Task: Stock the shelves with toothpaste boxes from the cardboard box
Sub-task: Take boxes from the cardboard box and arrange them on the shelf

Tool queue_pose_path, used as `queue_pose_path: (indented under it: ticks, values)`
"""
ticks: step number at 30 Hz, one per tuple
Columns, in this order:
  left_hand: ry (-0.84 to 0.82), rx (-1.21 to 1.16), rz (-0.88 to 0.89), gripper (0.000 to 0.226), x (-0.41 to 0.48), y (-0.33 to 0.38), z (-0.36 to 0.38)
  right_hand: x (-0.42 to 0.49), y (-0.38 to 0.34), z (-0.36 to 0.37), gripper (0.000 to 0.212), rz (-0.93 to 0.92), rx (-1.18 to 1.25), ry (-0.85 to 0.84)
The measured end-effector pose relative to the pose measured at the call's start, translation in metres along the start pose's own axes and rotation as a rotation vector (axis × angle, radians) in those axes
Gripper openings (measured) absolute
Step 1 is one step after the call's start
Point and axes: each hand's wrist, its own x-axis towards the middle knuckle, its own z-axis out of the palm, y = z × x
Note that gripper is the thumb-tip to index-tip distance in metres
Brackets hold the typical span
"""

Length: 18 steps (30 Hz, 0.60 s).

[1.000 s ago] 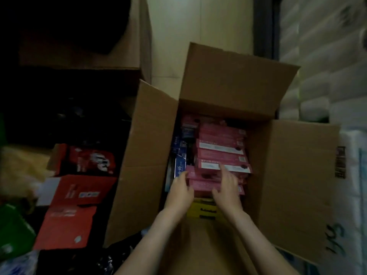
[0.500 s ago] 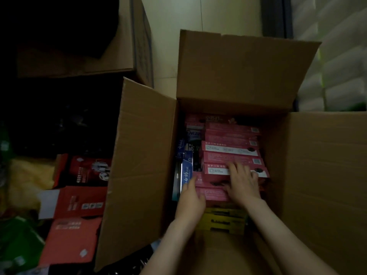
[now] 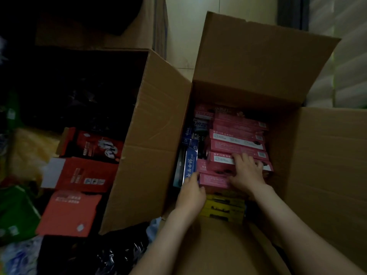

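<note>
Two bare hands reach into an open cardboard box point(image 3: 258, 62) that fills the centre and right of the frame, its four flaps folded outward. Inside, a stack of pink toothpaste boxes point(image 3: 236, 147) lies flat in a column, long sides across the frame, running from the far wall toward the lower middle.

At the near end of that column, the left hand point(image 3: 191, 193) has its back to the camera. Its fingers curl round the left end of the nearest pink box point(image 3: 214, 180), the thumb pushed up between that end and the blue boxes point(image 3: 190, 163) standing on edge along the left inner wall. The right hand point(image 3: 248, 174) lies on top of the pink stack just right of centre. Its fingers are spread and fairly straight across the two boxes beyond the nearest one, palm down, with nothing closed in it. The thumb points left toward the nearest pink box, but it is unclear whether it presses on it.

Just below the pink column, between the two forearms, a few yellow boxes point(image 3: 224, 209) lie flat against the near wall.

Outside the box, at the left of the frame, several red cartons point(image 3: 79, 173) lie in a loose pile beside the left flap. A green pack point(image 3: 15, 213) sits at the lower left edge, and crumpled black plastic point(image 3: 119, 253) lies along the bottom. A second cardboard box point(image 3: 158, 22) stands in the dim upper left, and white packs point(image 3: 347, 56) are stacked at the upper right.
</note>
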Motion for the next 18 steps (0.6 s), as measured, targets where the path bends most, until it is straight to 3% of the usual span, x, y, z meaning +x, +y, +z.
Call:
queue_pose_path:
  ticks: [4,8,12,18]
  values:
    - [0.004,-0.01,0.017,0.049,0.002,0.006,0.011,0.008,0.003,-0.004,0.07,0.008,-0.049,-0.07]
    - [-0.022,-0.023,0.032,0.06,-0.004,0.02,0.008,-0.005,0.004,-0.001,0.061,-0.185,-0.139,-0.106]
    - [-0.07,-0.112,0.101,0.075,-0.033,0.036,-0.011,-0.039,-0.004,-0.037,0.063,-0.256,0.07,-0.177]
    - [-0.045,-0.3,0.24,0.04,-0.143,0.102,-0.079,-0.141,-0.042,-0.166,0.057,-0.38,0.287,-0.18]
